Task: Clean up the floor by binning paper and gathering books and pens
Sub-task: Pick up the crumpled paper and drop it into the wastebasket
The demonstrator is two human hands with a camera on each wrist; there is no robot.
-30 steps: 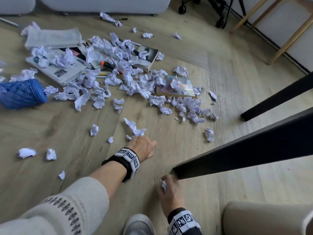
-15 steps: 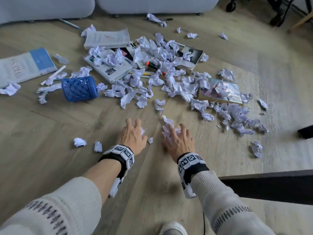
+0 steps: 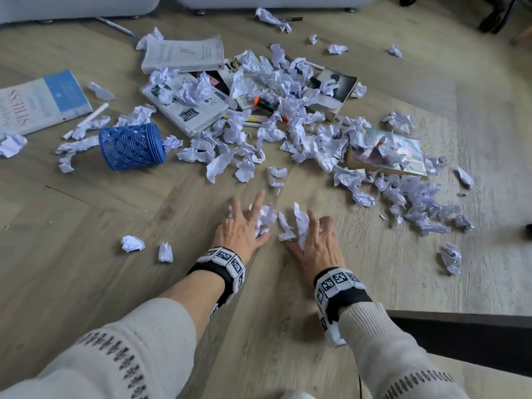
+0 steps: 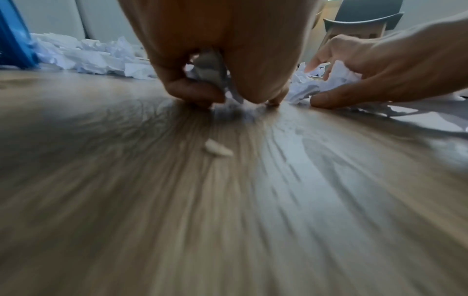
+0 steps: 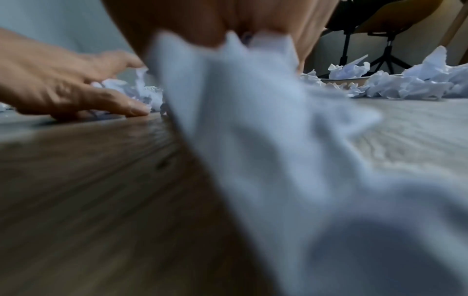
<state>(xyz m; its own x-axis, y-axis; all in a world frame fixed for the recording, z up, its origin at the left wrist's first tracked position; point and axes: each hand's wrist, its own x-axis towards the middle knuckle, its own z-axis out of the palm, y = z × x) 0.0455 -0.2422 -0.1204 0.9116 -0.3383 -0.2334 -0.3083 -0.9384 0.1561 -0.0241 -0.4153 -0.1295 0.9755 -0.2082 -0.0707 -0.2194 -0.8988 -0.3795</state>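
left hand [image 3: 241, 226] now curled on crumpled paper [image 3: 266, 217], right hand [image 3: 316, 243] gripping paper scraps [image 3: 299, 223]

Under me the wood floor [image 3: 86, 283] carries crumpled paper [image 3: 305, 139], several books [image 3: 184, 53], a tipped blue basket [image 3: 131, 146], and what look like pens [image 3: 86, 119].

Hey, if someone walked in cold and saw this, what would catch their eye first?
The sprawl of crumpled paper across the wooden floor, half burying several books. Next, the blue mesh basket tipped on its side at left. Nearest the camera, the left hand and right hand each grip paper scraps.
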